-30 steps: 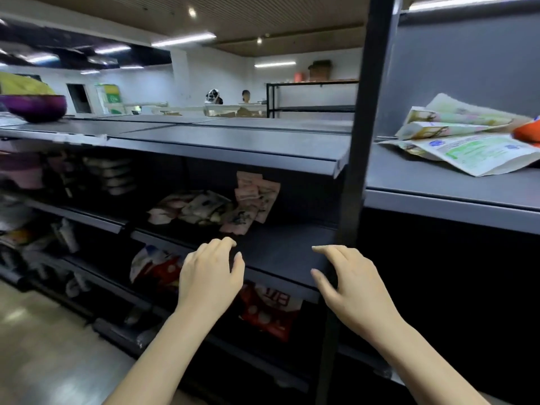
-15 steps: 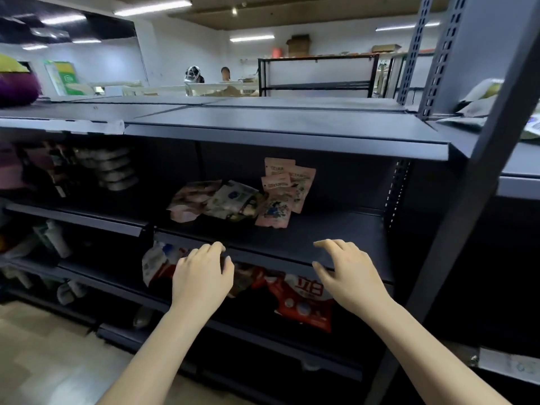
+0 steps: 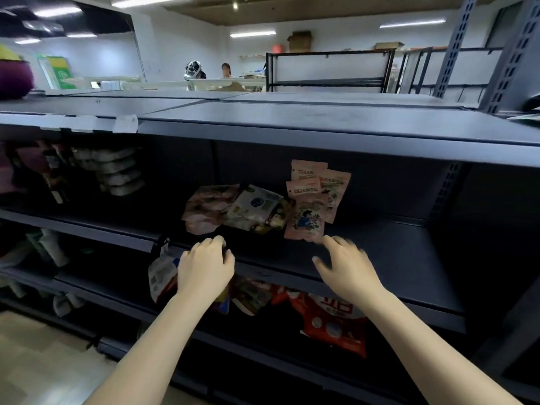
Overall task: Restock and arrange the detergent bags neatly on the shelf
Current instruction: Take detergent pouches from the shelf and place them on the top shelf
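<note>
Hands reach over the shelf [image 3: 380, 258] edge, holding nothing: left hand [image 3: 204, 270] loosely curled, right hand [image 3: 347, 267] spread, blurred, fingertips just below the pink bags [image 3: 309, 209].

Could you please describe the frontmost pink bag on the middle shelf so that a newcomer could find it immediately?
On the middle shelf, right of the slumped pile of bags, three pink bags stand overlapping. The frontmost pink bag is lowest, just beyond the right hand, and alone shows a blue cartoon figure.
</note>
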Demonstrator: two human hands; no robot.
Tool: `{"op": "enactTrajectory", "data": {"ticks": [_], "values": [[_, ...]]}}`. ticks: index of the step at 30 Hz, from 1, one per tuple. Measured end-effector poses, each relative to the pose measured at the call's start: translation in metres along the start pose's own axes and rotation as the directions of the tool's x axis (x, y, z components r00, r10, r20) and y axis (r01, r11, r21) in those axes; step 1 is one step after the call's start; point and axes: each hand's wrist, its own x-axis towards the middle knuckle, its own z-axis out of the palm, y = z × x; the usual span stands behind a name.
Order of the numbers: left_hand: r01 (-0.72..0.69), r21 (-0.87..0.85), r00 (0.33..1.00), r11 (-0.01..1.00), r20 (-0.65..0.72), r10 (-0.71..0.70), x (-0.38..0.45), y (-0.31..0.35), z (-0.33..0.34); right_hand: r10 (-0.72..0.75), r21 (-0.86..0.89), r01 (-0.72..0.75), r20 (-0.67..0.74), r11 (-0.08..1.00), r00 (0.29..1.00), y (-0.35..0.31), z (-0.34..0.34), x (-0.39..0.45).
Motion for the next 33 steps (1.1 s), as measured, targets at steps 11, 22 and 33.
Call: {"op": "enactTrajectory", "data": {"ticks": [11, 22, 33], "values": [[0.119, -0.088, 0.961, 0.989, 0.26, -0.093, 0.077, -0.03, 0.052, 0.045, 0.047, -0.051, 0.114, 0.998, 0.992, -0.022, 0.048, 0.1], [0.132, -0.236, 0.942, 0.963, 0.331, -0.048, 0.135, -0.043, 0.129, 0.016, 0.046, -0.015, -0.029, 0.999, 0.999, -0.029, 0.12, 0.179], [0.215, -0.337, 0.958, 0.917, 0.257, -0.13, 0.167, -0.035, 0.159, 0.003, -0.113, -0.01, -0.062, 0.994, 0.998, -0.027, 0.156, 0.208]]}}
